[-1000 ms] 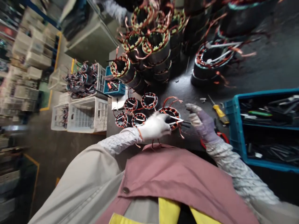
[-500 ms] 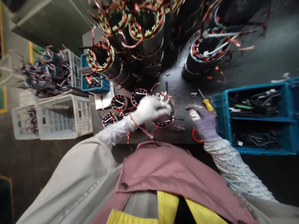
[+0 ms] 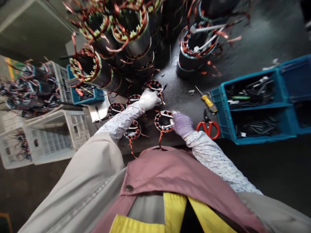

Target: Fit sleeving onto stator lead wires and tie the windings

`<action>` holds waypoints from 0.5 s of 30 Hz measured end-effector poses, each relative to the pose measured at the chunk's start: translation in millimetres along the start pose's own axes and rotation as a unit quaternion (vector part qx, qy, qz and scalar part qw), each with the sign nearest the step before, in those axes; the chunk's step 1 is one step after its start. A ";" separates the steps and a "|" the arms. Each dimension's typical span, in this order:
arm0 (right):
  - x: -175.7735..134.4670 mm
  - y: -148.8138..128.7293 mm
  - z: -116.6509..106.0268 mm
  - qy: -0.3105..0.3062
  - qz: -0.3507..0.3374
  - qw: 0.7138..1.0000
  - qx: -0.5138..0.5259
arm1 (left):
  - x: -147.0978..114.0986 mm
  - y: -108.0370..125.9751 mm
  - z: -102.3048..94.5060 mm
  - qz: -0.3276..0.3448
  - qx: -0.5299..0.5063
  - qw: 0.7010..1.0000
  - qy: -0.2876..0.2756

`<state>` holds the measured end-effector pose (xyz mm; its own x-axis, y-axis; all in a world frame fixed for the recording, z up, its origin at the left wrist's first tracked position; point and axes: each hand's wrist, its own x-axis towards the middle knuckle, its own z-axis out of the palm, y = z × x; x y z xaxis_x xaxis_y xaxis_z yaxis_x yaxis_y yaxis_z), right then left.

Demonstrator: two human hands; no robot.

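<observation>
My left hand (image 3: pixel 149 99), in a white knit glove, is closed at the near side of a small motor stator (image 3: pixel 153 84) with copper windings and a dark lead. Its fingertips are partly hidden. Closer to me, my right hand (image 3: pixel 182 124), in a purple glove with pale fingertips, grips the right side of another stator (image 3: pixel 164 121), whose ring of windings faces up. A brown lead hangs from this stator toward my apron. More small stators (image 3: pixel 132 129) stand under and beside my left forearm.
Red-handled cutters (image 3: pixel 208 127) and a yellow screwdriver (image 3: pixel 208 103) lie right of my hands, before a blue divided bin (image 3: pixel 229 124) of dark sleeves. Larger stators (image 3: pixel 132 48) are stacked at the back; another stator (image 3: pixel 187 66) stands back right. White crates (image 3: pixel 79 124) are at left.
My left hand has moved away from me to a stator farther back. My right hand has come left from near the cutters onto the nearer stator, leaving the cutters uncovered. The camera view has shifted.
</observation>
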<state>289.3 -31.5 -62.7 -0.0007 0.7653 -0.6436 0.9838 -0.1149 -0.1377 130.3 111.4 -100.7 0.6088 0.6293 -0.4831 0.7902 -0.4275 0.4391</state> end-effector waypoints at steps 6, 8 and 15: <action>1.6 7.4 5.3 0.136 -0.042 0.989 0.042 | -59.6 5.2 3.9 -0.036 0.003 0.997 0.065; 12.0 -5.6 6.7 0.111 -0.013 0.992 0.051 | -82.9 12.4 7.9 -0.037 -0.027 0.993 0.110; 28.6 -25.0 26.7 0.154 -0.068 0.982 0.090 | -132.1 32.1 48.5 -0.067 -0.148 0.972 0.170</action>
<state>259.9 -23.6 -97.8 -0.0478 0.9333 -0.3559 0.9307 -0.0878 -0.3551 78.6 -16.9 -59.5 0.4032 0.8663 -0.2951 0.7761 -0.1527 0.6119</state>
